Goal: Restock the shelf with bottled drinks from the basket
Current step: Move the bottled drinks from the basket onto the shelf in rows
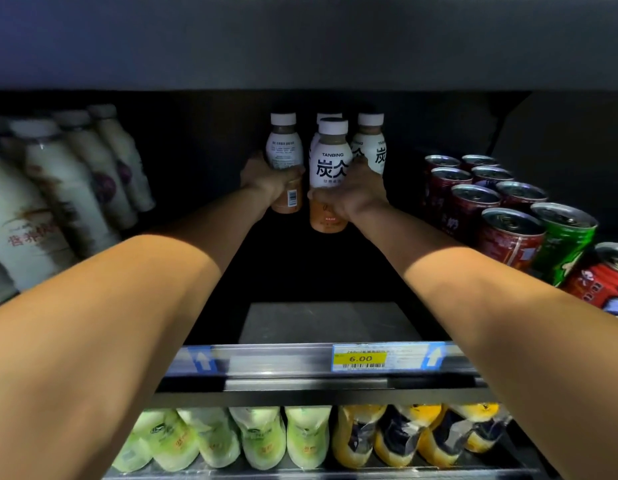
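both hands reach deep into the dark bay of the shelf [318, 323], each wrapped round a bottle. left hand [266, 181] has its fingers curled about the lower half of the back-label bottle [284, 154]. right hand [356, 195] grips the tanbing bottle [330, 164] low on its body. the two held bottles are side by side, close but not touching, in the middle of the bay toward its rear.

both are upright, long axis vertical, white caps on top. the back-label bottle turns its small print and barcode toward the camera. the tanbing bottle shows its front label with large characters. each holds a pale brown drink, seen at the neck and below the white sleeve. whether their bases touch the shelf floor i cannot tell; it is too dark there.

just behind and to the right stands a third bottle [370, 143] of the same kind, upright, and the cap of a fourth bottle [325, 116] peeks out behind the tanbing bottle. rows of red cans [474, 206] and a green can [564, 244] fill the right side, tops up. blurred white bottles [58, 188] stand along the left. a price tag [359, 356] reading 6.00 sits on the front rail. on the level below, green bottles [252, 438] and yellow bottles [422, 434] sit in rows.
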Available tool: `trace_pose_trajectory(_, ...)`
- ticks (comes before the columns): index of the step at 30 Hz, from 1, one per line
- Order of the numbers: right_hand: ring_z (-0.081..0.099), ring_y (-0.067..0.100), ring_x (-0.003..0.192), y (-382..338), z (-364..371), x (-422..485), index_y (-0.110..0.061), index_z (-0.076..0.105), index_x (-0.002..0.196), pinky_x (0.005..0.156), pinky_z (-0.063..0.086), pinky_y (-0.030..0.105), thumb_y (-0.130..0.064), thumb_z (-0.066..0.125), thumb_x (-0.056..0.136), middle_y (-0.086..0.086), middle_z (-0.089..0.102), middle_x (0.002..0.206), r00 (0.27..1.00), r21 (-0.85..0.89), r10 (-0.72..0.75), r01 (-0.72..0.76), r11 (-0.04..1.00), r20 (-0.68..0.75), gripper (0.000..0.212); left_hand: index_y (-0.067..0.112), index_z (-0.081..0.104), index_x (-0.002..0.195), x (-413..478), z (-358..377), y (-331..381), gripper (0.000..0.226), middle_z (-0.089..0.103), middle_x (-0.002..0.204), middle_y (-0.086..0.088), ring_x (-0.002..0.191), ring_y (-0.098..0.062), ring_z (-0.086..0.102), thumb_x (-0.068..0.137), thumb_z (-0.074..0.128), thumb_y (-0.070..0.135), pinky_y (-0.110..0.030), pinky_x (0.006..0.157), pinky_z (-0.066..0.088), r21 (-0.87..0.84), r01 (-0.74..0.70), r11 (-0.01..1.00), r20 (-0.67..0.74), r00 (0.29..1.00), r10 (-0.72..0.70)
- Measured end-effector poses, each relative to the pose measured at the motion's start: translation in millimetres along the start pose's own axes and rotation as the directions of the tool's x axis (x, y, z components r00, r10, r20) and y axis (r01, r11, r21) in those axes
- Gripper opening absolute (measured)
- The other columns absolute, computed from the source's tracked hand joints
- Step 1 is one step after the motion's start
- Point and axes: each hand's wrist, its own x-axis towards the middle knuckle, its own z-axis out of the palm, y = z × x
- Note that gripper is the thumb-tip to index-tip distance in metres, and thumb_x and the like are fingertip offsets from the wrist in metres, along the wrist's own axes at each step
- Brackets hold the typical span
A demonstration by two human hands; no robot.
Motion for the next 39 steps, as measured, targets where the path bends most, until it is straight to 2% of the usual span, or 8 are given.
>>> trace_pose_trajectory(10, 0.060, 0.026, 0.117, 0, -2, -4, -0.014, 0.043, 0.126, 0.098, 0.050, 0.038, -0.035, 0.084, 0.074, 0.006, 0.062, 0.125, 1.000, 0.016, 0.002, -0.002, 1.000, -0.001, 0.069, 0.014, 0.058, 0.123, -5, 1, 3, 0.065, 0.068, 0.121, -0.006, 0.106, -0.021, 0.068, 0.069, 0.087, 0.037, -0.037, 0.094, 0.055, -0.008, 0.019, 1.000, -0.009, 1.000, -0.019)
trace_pose_trajectory(14, 0.060, 0.026, 0.116, 1, 1, -6, -0.015, 0.044, 0.126, 0.097, 0.050, 0.038, -0.037, 0.084, 0.074, 0.006, 0.062, 0.125, 1.000, 0.017, -0.002, 0.002, 1.000, -0.026, 0.069, 0.015, 0.059, 0.125, -8, 0, 4, 0.063, 0.067, 0.123, -0.006, 0.107, -0.020, 0.067, 0.072, 0.085, 0.036, -0.033, 0.093, 0.054, 0.004, 0.014, 1.000, -0.015, 1.000, -0.014)
trace_pose_trajectory(17, 0.060, 0.025, 0.117, -2, 5, -6, -0.015, 0.046, 0.126, 0.098, 0.050, 0.038, -0.037, 0.084, 0.073, 0.006, 0.063, 0.125, 0.999, 0.024, -0.002, 0.002, 1.000, -0.035, 0.069, 0.018, 0.060, 0.124, -9, -7, 8, 0.058, 0.068, 0.117, -0.003, 0.099, -0.016, 0.065, 0.074, 0.084, 0.036, -0.031, 0.083, 0.053, 0.020, 0.024, 1.000, 0.040, 0.999, -0.025)
trace_pose_trajectory(20, 0.059, 0.024, 0.119, -6, 7, -6, -0.013, 0.048, 0.127, 0.097, 0.048, 0.032, -0.035, 0.085, 0.073, 0.006, 0.063, 0.127, 1.000, 0.020, -0.001, 0.002, 1.000, -0.026, 0.068, 0.024, 0.060, 0.124, -10, -14, 12, 0.057, 0.067, 0.111, 0.001, 0.098, -0.018, 0.063, 0.073, 0.083, 0.037, -0.034, 0.075, 0.050, 0.037, 0.060, 0.997, 0.132, 0.989, -0.065)
trace_pose_trajectory(24, 0.061, 0.022, 0.117, -5, 4, -5, -0.016, 0.050, 0.125, 0.092, 0.048, 0.030, -0.037, 0.085, 0.073, 0.004, 0.064, 0.124, 1.000, 0.019, 0.019, -0.018, 1.000, -0.025, 0.067, 0.021, 0.061, 0.123, -12, -11, 12, 0.058, 0.068, 0.109, 0.001, 0.095, -0.017, 0.066, 0.072, 0.085, 0.036, -0.028, 0.067, 0.048, -0.012, 0.070, 0.997, 0.118, 0.991, -0.068)
trace_pose_trajectory(29, 0.061, 0.024, 0.115, -1, 2, -6, -0.015, 0.046, 0.126, 0.091, 0.048, 0.031, -0.034, 0.083, 0.075, 0.005, 0.064, 0.123, 0.999, 0.031, 0.021, -0.020, 0.999, -0.050, 0.066, 0.019, 0.060, 0.124, -12, -6, 9, 0.058, 0.068, 0.122, -0.004, 0.097, -0.017, 0.065, 0.074, 0.085, 0.035, -0.028, 0.080, 0.050, -0.025, 0.041, 0.999, 0.082, 0.996, -0.039)
trace_pose_trajectory(36, 0.059, 0.025, 0.119, 2, 4, -9, -0.014, 0.046, 0.126, 0.096, 0.047, 0.031, -0.036, 0.083, 0.075, 0.006, 0.062, 0.128, 0.998, 0.027, -0.008, 0.010, 1.000, -0.069, 0.066, 0.017, 0.058, 0.126, -16, -5, 13, 0.055, 0.066, 0.124, -0.004, 0.096, -0.016, 0.061, 0.079, 0.080, 0.036, -0.027, 0.080, 0.047, -0.008, 0.046, 0.999, 0.090, 0.995, -0.045)
trace_pose_trajectory(39, 0.058, 0.027, 0.121, 0, -1, -12, -0.013, 0.043, 0.128, 0.101, 0.048, 0.035, -0.043, 0.082, 0.074, 0.008, 0.061, 0.129, 0.999, 0.020, 0.030, -0.029, 0.999, -0.043, 0.073, 0.010, 0.055, 0.135, -22, -9, 21, 0.066, 0.063, 0.131, -0.009, 0.113, -0.022, 0.063, 0.086, 0.068, 0.051, -0.025, 0.082, 0.045, 0.029, 0.089, 0.996, 0.041, 0.995, -0.090)
